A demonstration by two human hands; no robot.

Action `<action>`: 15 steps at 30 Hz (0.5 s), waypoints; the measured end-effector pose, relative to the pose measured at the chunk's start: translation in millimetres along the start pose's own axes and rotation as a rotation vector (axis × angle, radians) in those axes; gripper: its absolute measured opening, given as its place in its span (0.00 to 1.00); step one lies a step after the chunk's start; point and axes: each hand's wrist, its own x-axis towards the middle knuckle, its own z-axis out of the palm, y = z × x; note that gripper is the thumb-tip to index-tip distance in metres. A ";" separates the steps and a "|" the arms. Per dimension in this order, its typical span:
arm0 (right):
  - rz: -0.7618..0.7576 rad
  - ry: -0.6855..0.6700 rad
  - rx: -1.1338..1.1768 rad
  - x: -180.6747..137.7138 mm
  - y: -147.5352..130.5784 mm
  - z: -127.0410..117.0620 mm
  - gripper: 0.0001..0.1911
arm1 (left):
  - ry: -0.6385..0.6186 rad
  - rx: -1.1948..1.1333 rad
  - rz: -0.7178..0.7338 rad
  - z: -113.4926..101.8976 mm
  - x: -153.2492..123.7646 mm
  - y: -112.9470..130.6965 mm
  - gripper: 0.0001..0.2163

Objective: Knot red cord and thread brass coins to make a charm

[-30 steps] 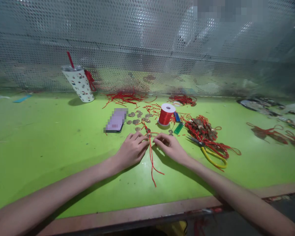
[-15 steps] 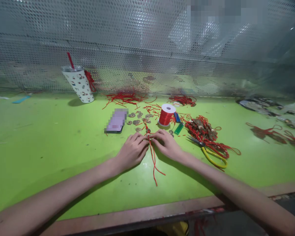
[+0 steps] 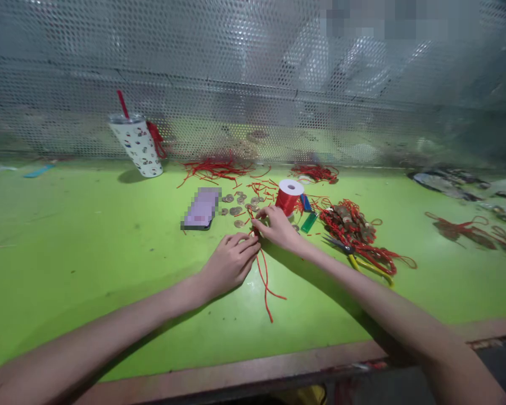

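My left hand (image 3: 235, 257) rests on the table with its fingers closed on a red cord (image 3: 265, 281) strung with coins. Two loose ends of the cord trail toward the table's front edge. Just beyond, my right hand (image 3: 276, 228) pinches the upper part of the same cord near its loop, thumb and forefinger together. The fingers hide most of the coins and knots on it. Several loose brass coins (image 3: 239, 224) with holes lie past my hands. Close behind my right hand stands a spool of red thread (image 3: 288, 198), partly covered by it.
Yellow-handled scissors (image 3: 358, 261) lie against a pile of finished coin strings (image 3: 349, 222) on the right. A green lighter (image 3: 309, 222) is near the spool. A phone (image 3: 202, 209) lies left of the coins; a tumbler (image 3: 137, 145) stands farther back. Red cord scraps (image 3: 215, 167) line the mesh.
My right hand has moved up and slightly left along the cord, now nearer its loop and in front of the spool. My left hand stays almost in place.
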 end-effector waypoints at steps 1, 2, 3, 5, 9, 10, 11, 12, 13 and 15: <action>0.011 -0.015 -0.008 1.7 0.0 0.1 0.07 | 0.007 -0.004 0.004 0.4 -0.2 -0.3 0.15; 0.021 -0.031 -0.017 3.1 0.0 -0.2 0.07 | 0.011 -0.008 0.009 0.7 -0.3 -0.4 0.14; 0.028 -0.048 -0.022 4.3 -0.1 -0.8 0.07 | 0.013 -0.012 0.013 0.8 -0.3 -0.5 0.14; 0.037 -0.090 -0.016 6.2 -0.4 -2.6 0.06 | 0.010 -0.018 0.015 0.8 -0.4 -0.4 0.15; 0.090 -0.139 0.116 7.4 -1.1 -6.1 0.07 | 0.000 -0.024 0.008 0.3 -0.4 0.4 0.15; 0.114 -0.129 0.160 6.8 -1.1 -6.5 0.07 | 0.000 -0.027 0.010 0.2 -0.4 0.7 0.15; 0.133 -0.110 0.195 5.9 -1.2 -6.6 0.07 | 0.001 -0.030 0.014 0.1 -0.4 0.9 0.15; 0.141 -0.087 0.215 4.6 -1.3 -6.4 0.08 | 0.002 -0.033 0.016 0.0 -0.4 1.1 0.15; 0.137 -0.062 0.218 3.1 -1.3 -6.1 0.08 | 0.001 -0.035 0.018 0.0 -0.4 1.3 0.15; 0.107 -0.015 0.180 -0.1 -1.3 -4.8 0.09 | -0.001 -0.039 0.018 0.1 -0.4 1.4 0.15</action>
